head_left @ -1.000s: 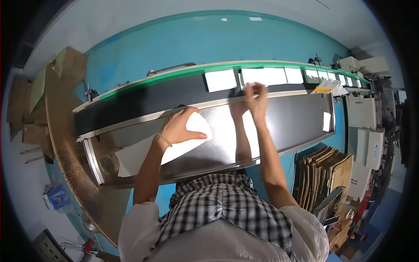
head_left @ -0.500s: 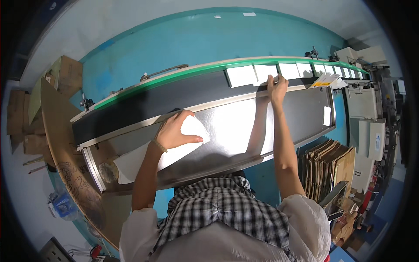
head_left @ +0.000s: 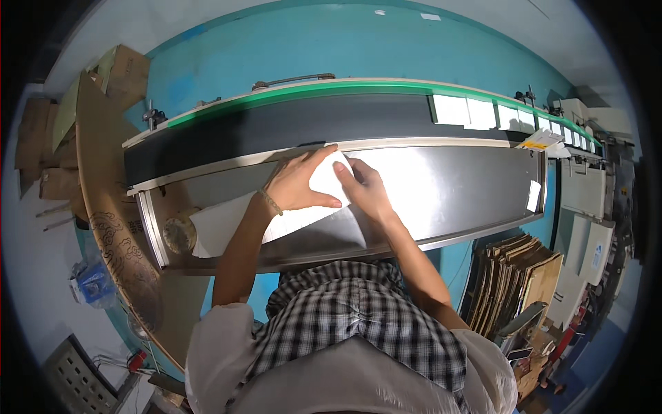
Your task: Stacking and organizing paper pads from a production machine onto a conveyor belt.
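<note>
A stack of white paper sheets (head_left: 231, 224) lies on the shiny steel table (head_left: 448, 190) in front of me. My left hand (head_left: 296, 183) rests flat on the top sheet, fingers spread. My right hand (head_left: 364, 190) is beside it, touching the right edge of the same sheet (head_left: 329, 181) with its fingertips. Beyond the table runs a dark conveyor belt (head_left: 296, 127) with a green far edge. Several white sheets (head_left: 465, 110) lie on the belt to the right.
Flattened cardboard boxes (head_left: 514, 272) stand at my right below the table. More cartons (head_left: 121, 69) are stacked at the far left. A tape roll (head_left: 179, 234) sits at the table's left end. White machine parts (head_left: 586, 200) line the right side.
My right hand has come back from the belt, where it reached at a white sheet, to the stack beside my left hand. The sheets on the belt have moved right.
</note>
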The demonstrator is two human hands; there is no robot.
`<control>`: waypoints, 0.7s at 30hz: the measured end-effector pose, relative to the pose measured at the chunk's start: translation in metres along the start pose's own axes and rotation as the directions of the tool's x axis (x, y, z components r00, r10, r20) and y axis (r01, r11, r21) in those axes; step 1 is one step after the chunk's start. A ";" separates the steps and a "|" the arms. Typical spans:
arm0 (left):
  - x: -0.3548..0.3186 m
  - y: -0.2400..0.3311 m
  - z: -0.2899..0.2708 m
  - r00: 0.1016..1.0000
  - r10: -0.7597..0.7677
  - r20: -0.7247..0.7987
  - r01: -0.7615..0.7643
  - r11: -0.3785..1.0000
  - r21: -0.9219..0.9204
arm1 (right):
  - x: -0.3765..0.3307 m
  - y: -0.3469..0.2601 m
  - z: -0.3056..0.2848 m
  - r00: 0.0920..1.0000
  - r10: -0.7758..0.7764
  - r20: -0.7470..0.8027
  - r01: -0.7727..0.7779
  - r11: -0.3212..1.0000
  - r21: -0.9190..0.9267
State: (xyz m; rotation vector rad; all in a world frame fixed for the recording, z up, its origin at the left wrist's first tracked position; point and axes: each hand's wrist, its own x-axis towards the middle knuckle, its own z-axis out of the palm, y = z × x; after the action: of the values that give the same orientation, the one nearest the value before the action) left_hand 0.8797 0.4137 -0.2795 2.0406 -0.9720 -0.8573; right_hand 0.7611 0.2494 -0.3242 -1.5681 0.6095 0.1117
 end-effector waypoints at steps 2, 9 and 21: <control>-0.001 0.000 -0.003 0.999 0.019 -0.031 -0.019 1.000 -0.012 | 0.001 -0.009 -0.006 0.997 0.068 0.019 -0.070 0.993 0.099; 0.000 0.001 -0.005 0.999 -0.045 0.003 0.045 0.999 -0.023 | 0.030 -0.005 -0.047 0.987 0.102 -0.124 -0.058 0.947 0.316; 0.003 0.012 -0.008 0.999 -0.027 0.038 0.027 1.000 -0.003 | 0.111 0.009 -0.313 0.758 -0.505 -0.414 -0.191 0.435 -0.880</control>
State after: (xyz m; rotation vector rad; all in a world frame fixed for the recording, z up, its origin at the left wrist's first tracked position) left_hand 0.8832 0.4084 -0.2666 2.0459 -0.9645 -0.9140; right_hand 0.7604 -0.0821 -0.3455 -2.8019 1.0110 -0.3579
